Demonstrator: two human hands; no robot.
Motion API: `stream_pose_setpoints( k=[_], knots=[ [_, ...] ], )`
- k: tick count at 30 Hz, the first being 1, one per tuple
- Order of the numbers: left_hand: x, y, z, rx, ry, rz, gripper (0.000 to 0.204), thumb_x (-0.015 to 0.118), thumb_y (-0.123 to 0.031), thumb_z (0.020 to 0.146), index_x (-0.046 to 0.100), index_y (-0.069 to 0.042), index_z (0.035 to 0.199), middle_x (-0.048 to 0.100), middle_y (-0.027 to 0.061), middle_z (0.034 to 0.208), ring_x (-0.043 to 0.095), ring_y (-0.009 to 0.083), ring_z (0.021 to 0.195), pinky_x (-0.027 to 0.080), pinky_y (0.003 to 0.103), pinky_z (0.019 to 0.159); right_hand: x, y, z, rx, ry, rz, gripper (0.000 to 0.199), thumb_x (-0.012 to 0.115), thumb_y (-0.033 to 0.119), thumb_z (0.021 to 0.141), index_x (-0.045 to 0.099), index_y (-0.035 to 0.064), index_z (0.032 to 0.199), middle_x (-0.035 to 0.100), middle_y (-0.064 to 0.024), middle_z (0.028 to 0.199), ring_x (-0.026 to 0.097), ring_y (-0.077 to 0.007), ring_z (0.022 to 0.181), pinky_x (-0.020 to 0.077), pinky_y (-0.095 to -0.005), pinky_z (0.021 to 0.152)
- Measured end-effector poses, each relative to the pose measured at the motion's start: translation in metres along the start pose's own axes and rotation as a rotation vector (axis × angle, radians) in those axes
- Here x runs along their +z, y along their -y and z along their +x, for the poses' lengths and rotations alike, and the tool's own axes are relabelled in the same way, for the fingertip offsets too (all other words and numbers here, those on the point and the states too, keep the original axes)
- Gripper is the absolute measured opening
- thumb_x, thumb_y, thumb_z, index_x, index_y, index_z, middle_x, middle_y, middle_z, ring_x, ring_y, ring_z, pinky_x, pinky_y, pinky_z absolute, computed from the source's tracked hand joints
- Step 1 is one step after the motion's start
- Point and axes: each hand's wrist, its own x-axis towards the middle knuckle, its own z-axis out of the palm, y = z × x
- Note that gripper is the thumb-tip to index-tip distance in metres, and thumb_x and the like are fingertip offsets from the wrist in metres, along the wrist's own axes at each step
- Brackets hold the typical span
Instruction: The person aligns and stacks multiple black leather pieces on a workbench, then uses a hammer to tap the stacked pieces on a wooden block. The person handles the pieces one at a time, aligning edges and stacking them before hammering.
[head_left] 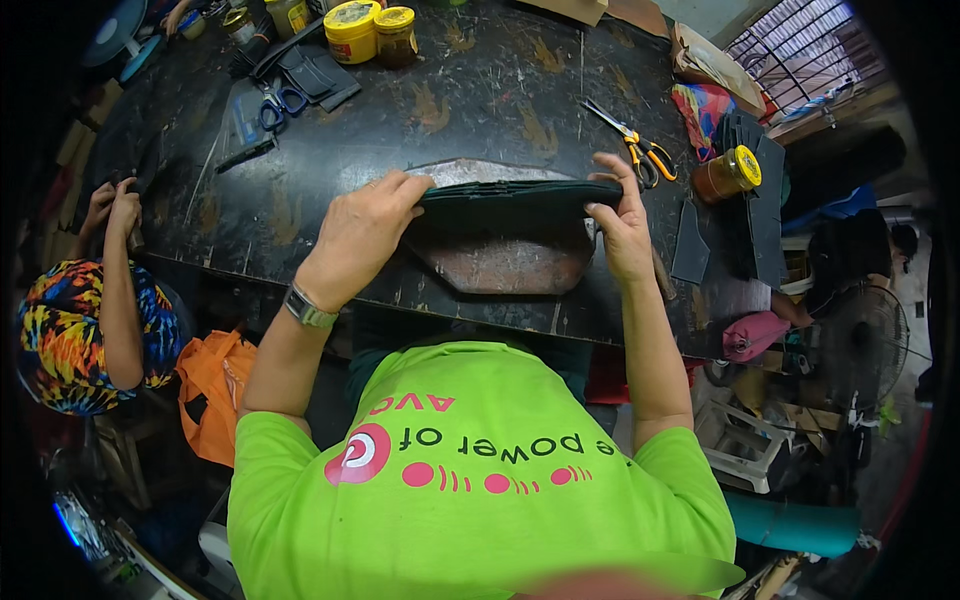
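Between my two hands stretches a long black folded piece (pixel 510 208) with several thin layers along its upper edge, like a long wallet. My left hand (pixel 368 228) pinches its left end, thumb and fingers closed. At the right end my right hand (pixel 622 220) grips it, thumb on the near side and fingers behind. Just under the piece lies a worn slab (pixel 500 268) with cut corners, brownish grey, flat on the dark table (pixel 380 135). The piece hides the slab's middle.
Orange-handled scissors (pixel 640 148) and a yellow-lidded jar (pixel 727 174) sit at right, near black cut pieces (pixel 691 243). Blue-handled scissors (pixel 282 106) and yellow tubs (pixel 352 32) are far left. Another person's hands (pixel 112 212) work at the left edge. An orange bag (pixel 213 390) hangs below.
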Motion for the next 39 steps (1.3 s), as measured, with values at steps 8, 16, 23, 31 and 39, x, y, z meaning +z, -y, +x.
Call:
stream_pose_setpoints(
  k=[8, 16, 23, 31, 39],
  knots=[
    [0.005, 0.107, 0.058, -0.207, 0.191, -0.412, 0.034, 0.073, -0.008, 0.091, 0.064, 0.002, 0.122, 0.072, 0.0077, 0.104, 0.065, 0.0128, 0.087, 0.054, 0.031, 0.081, 0.032, -0.031, -0.015, -0.240, -0.153, -0.303, 0.098, 0.069, 0.001, 0.087, 0.010, 0.0135, 0.164, 0.050, -0.0155, 0.134, 0.056, -0.0226, 0.113, 0.0470, -0.0376, 0.101],
    [0.040, 0.176, 0.120, -0.463, 0.359, -0.138, 0.058, 0.080, -0.024, 0.086, 0.061, -0.002, 0.137, 0.071, 0.0164, 0.123, 0.068, 0.0250, 0.109, 0.052, 0.036, 0.096, 0.043, -0.050, -0.024, -0.395, -0.050, -0.577, 0.050, 0.070, 0.002, 0.086, 0.058, 0.0035, 0.134, 0.066, -0.0170, 0.109, 0.066, -0.0315, 0.099, 0.0526, -0.0387, 0.089],
    [0.066, 0.091, 0.112, -0.078, -0.035, -0.130, 0.031, 0.070, -0.025, 0.093, 0.073, -0.013, 0.121, 0.067, 0.0122, 0.123, 0.063, 0.0308, 0.117, 0.050, 0.043, 0.100, 0.039, -0.049, -0.011, -0.211, -0.136, -0.335, 0.023, 0.066, 0.009, 0.096, 0.066, 0.0010, 0.118, 0.061, -0.0083, 0.116, 0.064, -0.0182, 0.095, 0.0505, -0.0303, 0.089],
    [0.145, -0.008, 0.117, -0.460, 0.249, -1.656, 0.049, 0.048, -0.028, 0.110, 0.047, 0.003, 0.148, 0.065, 0.0125, 0.131, 0.062, 0.0161, 0.117, 0.049, 0.029, 0.102, 0.051, -0.056, 0.067, -0.439, -0.335, -0.580, 0.035, 0.057, 0.022, 0.102, 0.065, 0.0047, 0.131, 0.043, -0.0238, 0.150, 0.041, -0.0389, 0.140, 0.0326, -0.0450, 0.117],
    [0.175, -0.021, 0.113, -0.439, -0.118, -1.552, 0.033, 0.048, -0.026, 0.110, 0.056, 0.000, 0.129, 0.064, 0.0078, 0.121, 0.060, 0.0137, 0.113, 0.047, 0.028, 0.100, 0.067, -0.067, 0.057, -0.495, -0.185, -1.217, 0.059, 0.056, 0.016, 0.097, 0.044, 0.0220, 0.155, 0.020, -0.0158, 0.168, 0.017, -0.0404, 0.155, 0.0144, -0.0680, 0.119]
  ],
)
